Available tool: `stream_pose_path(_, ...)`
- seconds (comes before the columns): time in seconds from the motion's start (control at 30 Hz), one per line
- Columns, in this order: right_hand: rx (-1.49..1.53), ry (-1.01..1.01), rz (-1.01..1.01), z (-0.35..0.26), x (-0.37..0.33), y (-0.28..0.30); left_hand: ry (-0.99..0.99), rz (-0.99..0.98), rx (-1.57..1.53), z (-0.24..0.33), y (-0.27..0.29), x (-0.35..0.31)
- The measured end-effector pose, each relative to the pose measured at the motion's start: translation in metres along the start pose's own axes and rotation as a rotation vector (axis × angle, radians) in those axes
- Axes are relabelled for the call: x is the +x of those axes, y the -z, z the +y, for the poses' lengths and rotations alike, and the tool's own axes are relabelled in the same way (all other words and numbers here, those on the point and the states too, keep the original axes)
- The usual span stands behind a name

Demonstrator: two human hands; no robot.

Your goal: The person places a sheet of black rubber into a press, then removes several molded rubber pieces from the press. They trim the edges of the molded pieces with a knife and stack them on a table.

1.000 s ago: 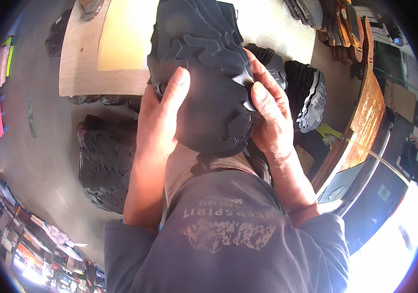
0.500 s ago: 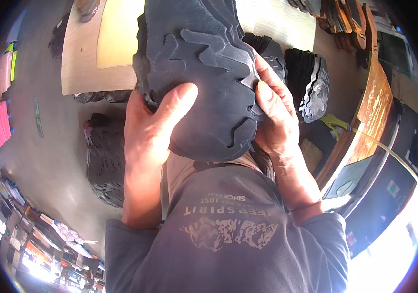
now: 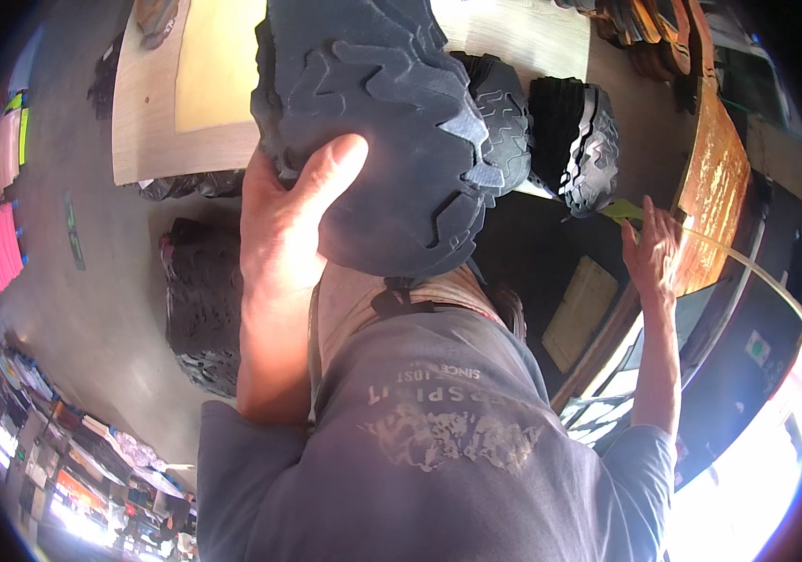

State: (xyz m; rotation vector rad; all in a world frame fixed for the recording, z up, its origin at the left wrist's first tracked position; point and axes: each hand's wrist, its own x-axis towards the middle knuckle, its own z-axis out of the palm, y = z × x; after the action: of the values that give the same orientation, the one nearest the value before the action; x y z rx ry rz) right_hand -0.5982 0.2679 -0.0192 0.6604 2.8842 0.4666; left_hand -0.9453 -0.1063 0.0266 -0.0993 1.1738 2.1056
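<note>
My left hand [image 3: 284,220] grips a dark grey shoe sole [image 3: 382,122] with deep treads, held up close to the camera with its tread side facing me. My thumb lies across the heel end of the sole. My right hand [image 3: 652,251] is off to the right, fingers spread and empty, close to a yellow-green strip [image 3: 627,212] near the curved wooden edge [image 3: 714,178].
More black treaded soles [image 3: 579,140] lie on the wooden table [image 3: 204,84] behind the held sole. A stack of dark soles [image 3: 199,309] sits on the floor at the left. A flat tan board [image 3: 583,314] lies low at the right.
My right hand has let go of the sole and moved away to the right. The left hand alone holds the sole, which has come closer to the camera.
</note>
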Motion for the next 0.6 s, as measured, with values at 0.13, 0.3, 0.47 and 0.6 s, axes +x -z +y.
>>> stream_pose_path(0.13, -0.279, -0.027, -0.145, 0.005, 0.019, 0.025, 0.001, -0.01, -0.025, -0.003, 0.003, -0.004)
stream_pose_path(0.3, -0.276, -0.06, -0.626, 0.022, 0.042, 0.038, -0.044, 0.003, -0.05, -0.009, 0.019, -0.01)
stream_pose_path(0.47, -0.084, 0.031, -0.644, 0.002, 0.004, 0.039, -0.101, -0.017, -0.1, -0.016, 0.052, -0.009)
stream_pose_path(0.6, 0.384, -0.207, -1.103, -0.038, -0.021, 0.048, -0.141, -0.121, -0.247, -0.025, 0.094, -0.003)
